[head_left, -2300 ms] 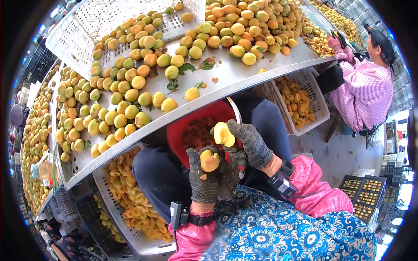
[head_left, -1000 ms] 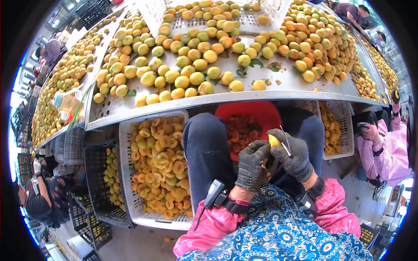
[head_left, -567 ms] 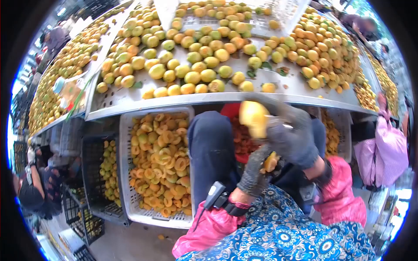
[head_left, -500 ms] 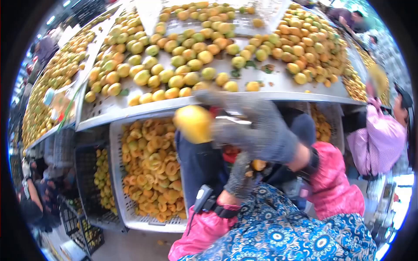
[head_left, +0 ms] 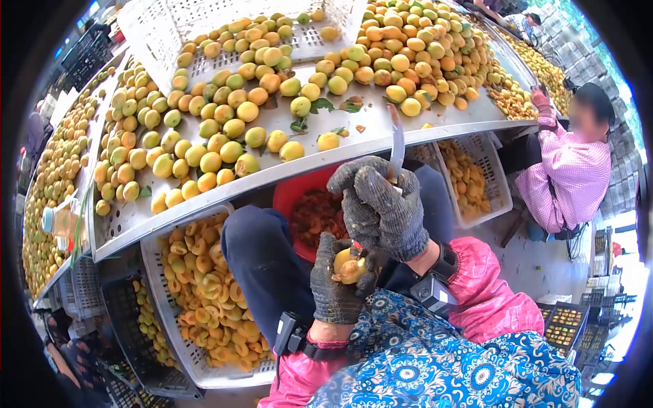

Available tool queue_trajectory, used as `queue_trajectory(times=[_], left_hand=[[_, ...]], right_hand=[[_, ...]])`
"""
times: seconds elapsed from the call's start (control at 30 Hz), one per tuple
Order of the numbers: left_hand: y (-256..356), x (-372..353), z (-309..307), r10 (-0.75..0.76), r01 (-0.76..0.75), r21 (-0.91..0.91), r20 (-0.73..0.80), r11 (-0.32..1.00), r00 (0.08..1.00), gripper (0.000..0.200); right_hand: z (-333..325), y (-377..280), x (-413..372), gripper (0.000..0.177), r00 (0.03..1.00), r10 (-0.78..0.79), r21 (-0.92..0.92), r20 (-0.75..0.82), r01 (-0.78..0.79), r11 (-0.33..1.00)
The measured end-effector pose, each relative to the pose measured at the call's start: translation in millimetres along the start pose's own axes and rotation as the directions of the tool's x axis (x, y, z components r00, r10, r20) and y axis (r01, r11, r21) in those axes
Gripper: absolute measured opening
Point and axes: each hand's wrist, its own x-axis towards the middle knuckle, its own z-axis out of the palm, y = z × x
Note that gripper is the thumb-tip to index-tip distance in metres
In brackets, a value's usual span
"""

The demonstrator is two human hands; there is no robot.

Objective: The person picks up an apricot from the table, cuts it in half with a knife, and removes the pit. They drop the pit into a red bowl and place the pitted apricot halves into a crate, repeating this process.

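My left hand (head_left: 335, 294), in a dark grey knitted glove, is closed around a yellow apricot (head_left: 349, 268) low in front of my lap. The fruit's top looks cut or torn, partly covered by fingers. Just above it, my gloved right hand (head_left: 386, 212) grips a knife (head_left: 397, 144), its curved blade pointing up and its handle hidden in the fist. Behind both hands, between my knees, stands a red bucket (head_left: 283, 197) with reddish-brown scraps inside.
A metal table (head_left: 326, 147) bears many whole apricots (head_left: 211, 162) and a tipped white crate (head_left: 146, 41). Beside my left leg stands a white crate (head_left: 160, 299) of opened apricot halves (head_left: 211, 292). Another crate (head_left: 500, 187) is at right, near a co-worker in pink (head_left: 568, 173).
My right hand has swung back from the table edge and no longer has the blurred yellow fruit. An apricot now shows in my left hand. The view has shifted.
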Motion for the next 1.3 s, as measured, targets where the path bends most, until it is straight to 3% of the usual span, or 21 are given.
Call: queue_trajectory(times=[0.07, 0.13, 0.17, 0.27, 0.33, 0.43, 0.47, 0.53, 0.57, 0.6, 0.67, 0.7, 0.77, 0.83, 0.97, 1.07, 1.1, 1.2, 1.23, 1.27, 1.3], left_hand=[[-5, 2, -1, -0.018, 0.018, 0.022, 0.033, 1.0, 0.999, 0.045], [-10, 4, 2, 0.146, -0.154, 0.282, 0.048, 0.947, 0.988, 0.04], [-12, 8, -1, 0.145, -0.152, 0.289, 0.047, 0.945, 0.988, 0.04], [-20, 25, -25, 0.18, -0.242, 0.366, 0.197, 0.899, 0.964, 0.036], [-21, 36, -31, 0.013, -0.026, 0.091, 0.144, 0.996, 0.99, 0.04], [-29, 45, -30, 0.011, -0.033, 0.079, 0.265, 0.996, 0.964, 0.043], [-31, 44, -26, 0.006, -0.032, 0.093, 0.266, 0.995, 0.964, 0.043], [-28, 27, 25, 0.106, -0.081, 0.182, -0.128, 0.98, 0.986, 0.045], [-41, 65, -47, -0.025, 0.034, -0.098, 0.098, 0.995, 0.995, 0.043], [-37, 60, -40, -0.029, 0.037, -0.09, 0.094, 0.995, 0.995, 0.043], [-25, 45, -23, 0.107, -0.2, 0.465, 0.22, 0.863, 0.97, 0.038], [-22, 46, -24, 0.1, -0.194, 0.474, 0.217, 0.859, 0.971, 0.038], [-20, 52, -26, -0.112, 0.103, 0.069, 0.133, 0.992, 0.985, 0.032], [-19, 50, -21, -0.092, 0.07, 0.164, 0.132, 0.984, 0.987, 0.031], [-24, 61, -39, -0.037, 0.012, 0.363, 0.064, 0.932, 0.997, 0.034], [-28, 63, -35, -0.047, 0.035, 0.323, 0.028, 0.946, 0.999, 0.033], [-28, 65, -31, -0.045, 0.037, 0.301, 0.019, 0.953, 0.999, 0.032], [-25, 68, -19, -0.031, 0.032, 0.233, -0.011, 0.972, 0.999, 0.031], [-24, 69, -16, -0.028, 0.033, 0.212, -0.022, 0.977, 0.999, 0.031], [-24, 70, -14, -0.028, 0.034, 0.189, -0.036, 0.981, 0.999, 0.031], [-24, 70, -13, -0.029, 0.037, 0.164, -0.052, 0.986, 0.998, 0.031]], right_hand=[[-12, -1, -3, 0.024, 0.999, 0.005, 0.115, 0.035, -0.009, 0.993], [-17, -3, -8, 0.022, 0.988, 0.01, 0.012, 0.153, -0.012, 1.0], [-16, -5, -10, 0.018, 0.979, -0.094, -0.02, 0.178, 0.099, 0.995], [-27, 4, -11, 0.015, 0.972, -0.12, 0.016, 0.2, 0.119, 0.993], [-36, 15, -7, 0.014, 0.957, -0.169, -0.02, 0.234, 0.178, 0.984], [-42, 15, -8, 0.016, 0.896, -0.235, -0.226, 0.377, 0.335, 0.915], [-42, 15, -7, 0.016, 0.896, -0.247, -0.22, 0.369, 0.343, 0.913], [-46, 18, -6, 0.015, 0.969, -0.09, -0.233, 0.23, 0.144, 0.962], [-48, 20, -4, 0.014, 0.949, -0.169, -0.215, 0.267, 0.229, 0.949], [-51, 24, -2, 0.014, 0.95, -0.173, -0.211, 0.259, 0.23, 0.95], [-56, 30, 0, 0.018, 0.921, -0.291, -0.211, 0.258, 0.348, 0.913], [-54, 25, 0, 0.018, 0.965, -0.205, -0.091, 0.163, 0.222, 0.971], [-61, 18, 3, 0.019, 0.988, -0.132, 0.01, 0.086, 0.132, 0.991], [-72, 18, 7, 0.023, 0.998, 0.05, 0.241, 0.025, -0.055, 0.969], [-76, 21, 7, 0.022, 0.998, 0.038, 0.181, -0.046, -0.029, 0.983], [-68, 30, -1, 0.017, 0.868, -0.413, -0.224, 0.276, 0.476, 0.85], [-70, 27, -1, 0.015, 0.838, -0.389, -0.349, 0.381, 0.521, 0.779], [-69, 33, 4, 0.015, 0.78, -0.482, -0.319, 0.399, 0.611, 0.724], [-71, 30, 0, 0.016, 0.889, -0.292, -0.376, 0.352, 0.42, 0.826], [-72, 36, 3, 0.016, 0.892, -0.292, -0.375, 0.345, 0.417, 0.828], [-74, 44, 8, 0.018, 0.953, -0.248, -0.175, 0.174, 0.278, 0.945]])
